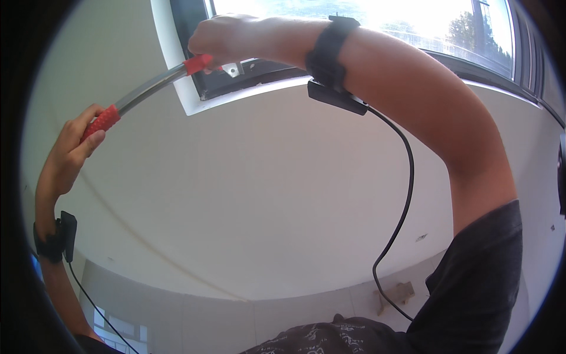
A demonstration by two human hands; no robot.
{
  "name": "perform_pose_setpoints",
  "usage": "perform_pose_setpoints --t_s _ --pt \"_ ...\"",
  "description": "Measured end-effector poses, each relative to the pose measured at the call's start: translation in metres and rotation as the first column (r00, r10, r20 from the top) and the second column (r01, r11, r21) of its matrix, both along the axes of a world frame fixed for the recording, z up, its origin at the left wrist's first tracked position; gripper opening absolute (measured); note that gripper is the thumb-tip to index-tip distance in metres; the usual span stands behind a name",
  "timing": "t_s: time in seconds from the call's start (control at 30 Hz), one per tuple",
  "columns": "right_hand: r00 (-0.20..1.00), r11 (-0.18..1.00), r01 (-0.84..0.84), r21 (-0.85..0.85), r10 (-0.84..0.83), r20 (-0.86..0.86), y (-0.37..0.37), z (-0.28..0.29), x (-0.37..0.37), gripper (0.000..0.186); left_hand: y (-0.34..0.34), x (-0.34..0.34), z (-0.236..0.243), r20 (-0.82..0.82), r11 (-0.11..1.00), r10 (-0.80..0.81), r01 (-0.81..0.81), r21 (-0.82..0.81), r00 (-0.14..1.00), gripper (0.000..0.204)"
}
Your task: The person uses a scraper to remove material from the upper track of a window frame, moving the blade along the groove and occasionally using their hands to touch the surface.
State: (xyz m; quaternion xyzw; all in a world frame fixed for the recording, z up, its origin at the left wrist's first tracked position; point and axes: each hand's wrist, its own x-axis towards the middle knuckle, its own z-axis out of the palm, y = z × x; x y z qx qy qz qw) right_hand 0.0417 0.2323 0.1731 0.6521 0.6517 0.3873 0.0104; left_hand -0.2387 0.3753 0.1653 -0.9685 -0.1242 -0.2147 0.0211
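A silver metal bar with red textured grips runs diagonally at the upper left, toward the window frame. My left hand is closed round the red grip at the bar's lower end. Higher up, my right hand is closed at the bar's other red end, close to the dark window frame; its fingers are partly hidden. A small silver bracket shows just below that hand, against the frame. Black devices on straps sit on both my forearms, with cables hanging down.
The bright window in a dark frame spans the top, with trees outside. Below it is a white wall. Grey floor tiles lie along the bottom, with a brown scrap near the wall's foot.
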Motion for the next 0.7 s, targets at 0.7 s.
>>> perform_pose_setpoints --t_s 0.7 --pt "0.992 0.997 -0.076 -0.019 0.073 -0.103 0.027 0.002 0.006 0.031 0.015 -0.015 0.012 0.052 0.994 0.086 -0.083 -0.067 0.995 0.043"
